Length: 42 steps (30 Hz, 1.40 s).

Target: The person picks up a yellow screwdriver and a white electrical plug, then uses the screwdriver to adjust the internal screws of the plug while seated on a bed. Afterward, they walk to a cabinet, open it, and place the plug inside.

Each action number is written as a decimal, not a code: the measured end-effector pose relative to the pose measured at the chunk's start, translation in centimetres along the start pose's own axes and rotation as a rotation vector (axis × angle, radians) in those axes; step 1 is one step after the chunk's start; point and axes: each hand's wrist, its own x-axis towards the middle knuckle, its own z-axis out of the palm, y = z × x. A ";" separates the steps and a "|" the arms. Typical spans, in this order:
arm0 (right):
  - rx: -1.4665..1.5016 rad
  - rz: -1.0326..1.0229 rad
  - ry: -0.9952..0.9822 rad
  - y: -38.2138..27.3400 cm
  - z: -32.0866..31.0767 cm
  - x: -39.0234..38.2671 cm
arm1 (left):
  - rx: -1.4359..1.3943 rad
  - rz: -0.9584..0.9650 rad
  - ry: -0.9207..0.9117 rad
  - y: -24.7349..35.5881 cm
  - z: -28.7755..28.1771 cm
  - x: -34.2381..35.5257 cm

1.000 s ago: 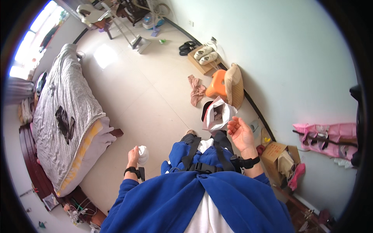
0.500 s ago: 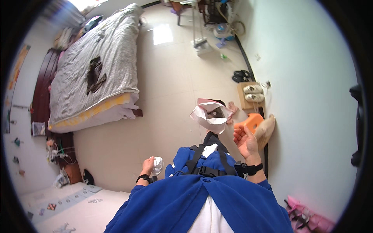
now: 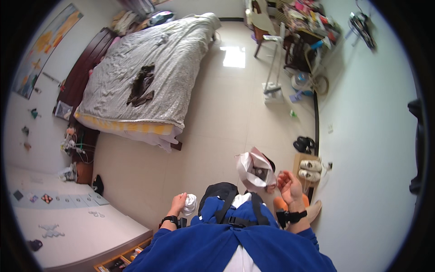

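Note:
My left hand (image 3: 179, 201) is closed on a crumpled white item (image 3: 190, 205), perhaps cloth or paper, at the lower middle. My right hand (image 3: 288, 186) is raised palm up, fingers loosely curled and apart, holding nothing visible. Just left of it, in front of me, is an open pinkish-white bag (image 3: 248, 167) with a dark rim showing behind and something grey inside. Beyond my right hand, white shoes (image 3: 309, 175) sit on a cardboard box (image 3: 300, 161); an orange stool (image 3: 281, 201) is partly hidden under my arm.
A bed (image 3: 136, 54) with grey cover and dark garment (image 3: 140, 86) is upper left. A long-handled dustpan (image 3: 273, 95), chair (image 3: 263, 25), cluttered table (image 3: 317, 18) and black shoes (image 3: 303, 144) line the right side. A white cabinet (image 3: 77, 231) is lower left, a wall (image 3: 367, 149) at right.
My view has swung right along with my body, bringing the bed toward the middle and the white cabinet into view. My left hand still grips the white item; my right hand's fingers stay loosely curled.

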 end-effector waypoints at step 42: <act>-0.265 0.048 -0.183 -6.4 30.7 24.2 | -0.210 -0.192 0.141 3.9 -7.5 18.8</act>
